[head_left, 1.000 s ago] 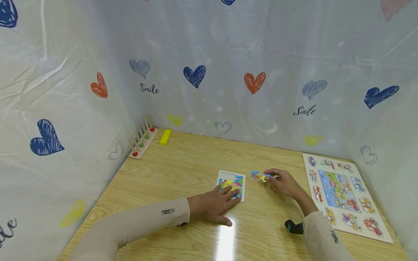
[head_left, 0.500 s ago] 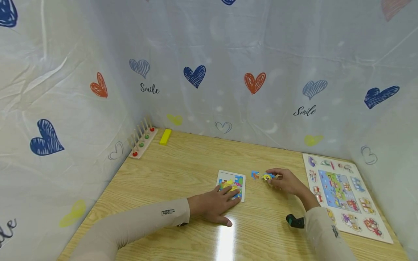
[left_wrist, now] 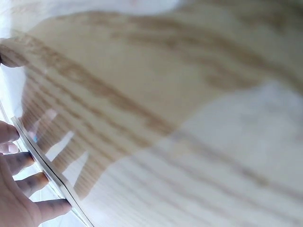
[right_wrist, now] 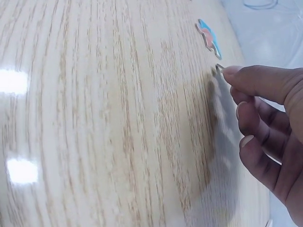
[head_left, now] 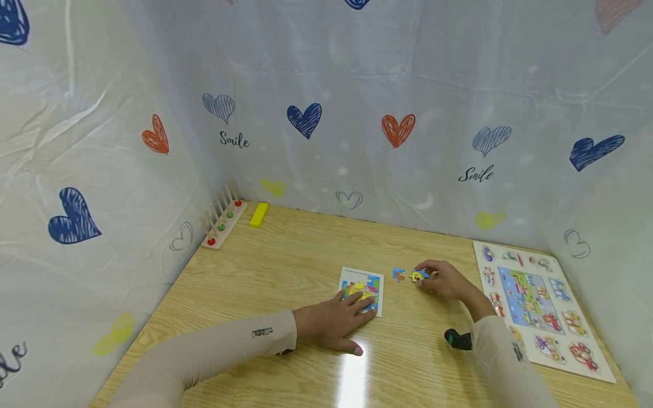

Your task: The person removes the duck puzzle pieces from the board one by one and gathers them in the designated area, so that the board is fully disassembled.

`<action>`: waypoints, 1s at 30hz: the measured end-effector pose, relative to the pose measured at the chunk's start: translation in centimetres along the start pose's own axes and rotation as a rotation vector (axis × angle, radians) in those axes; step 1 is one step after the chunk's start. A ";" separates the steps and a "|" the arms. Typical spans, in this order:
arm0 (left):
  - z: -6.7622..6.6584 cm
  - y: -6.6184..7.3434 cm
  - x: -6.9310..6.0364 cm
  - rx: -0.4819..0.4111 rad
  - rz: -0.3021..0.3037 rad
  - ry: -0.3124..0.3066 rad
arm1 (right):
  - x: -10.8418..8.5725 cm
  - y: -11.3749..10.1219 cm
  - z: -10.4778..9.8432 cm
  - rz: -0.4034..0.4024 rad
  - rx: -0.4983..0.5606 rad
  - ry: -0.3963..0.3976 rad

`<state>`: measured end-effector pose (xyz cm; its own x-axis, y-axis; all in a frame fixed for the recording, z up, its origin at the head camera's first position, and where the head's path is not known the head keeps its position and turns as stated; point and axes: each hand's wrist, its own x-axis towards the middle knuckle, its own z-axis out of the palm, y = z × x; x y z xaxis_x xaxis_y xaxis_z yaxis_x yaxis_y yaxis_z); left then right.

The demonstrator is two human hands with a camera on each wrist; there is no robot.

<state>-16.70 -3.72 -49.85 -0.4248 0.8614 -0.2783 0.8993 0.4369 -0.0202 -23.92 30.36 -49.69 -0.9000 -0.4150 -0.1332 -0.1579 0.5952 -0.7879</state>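
My left hand (head_left: 336, 320) lies with spread, straight fingers on a small white-framed jigsaw puzzle (head_left: 361, 273), covering its lower part. In the left wrist view, the fingertips (left_wrist: 57, 208) rest over the edge of the puzzle frame (left_wrist: 45, 163). To the right, my right hand (head_left: 446, 280) pinches a yellow and blue puzzle piece (head_left: 417, 276) between thumb and fingers. The right wrist view shows only a thin edge of that piece, at the thumb tip. A blue and orange puzzle piece (head_left: 398, 274) lies on the table between the frame and the held piece.
On the right lies a large picture board (head_left: 530, 297) with vehicle shapes. A peg stand (head_left: 224, 224) with red and green beads and a yellow block (head_left: 258, 215) are at the back left. Heart-printed sheets (head_left: 352, 158) wall in the wooden table (head_left: 285, 260).
The yellow and blue piece has moved slightly right with my right hand, apart from the blue and orange piece, and has turned. My left hand stays on the puzzle.
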 end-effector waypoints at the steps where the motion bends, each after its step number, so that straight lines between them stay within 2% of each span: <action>1: 0.0 0.0 0.0 0.002 0.000 0.000 | 0.1 0.0 0.0 0.001 -0.009 0.002; 8: -0.1 0.0 -0.1 -0.008 -0.002 -0.008 | 0.2 -0.1 -0.3 -0.001 -0.067 0.014; 24: 0.0 -0.1 0.0 -0.027 0.005 -0.004 | 0.4 0.4 -0.1 0.040 -0.041 0.043; 30: 0.1 -0.1 0.1 -0.016 0.003 -0.002 | 0.3 0.5 0.0 0.013 -0.067 0.042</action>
<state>-16.79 -3.65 -49.97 -0.4216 0.8623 -0.2804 0.8988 0.4383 -0.0036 -24.26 30.53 -50.14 -0.9183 -0.3784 -0.1167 -0.1715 0.6455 -0.7442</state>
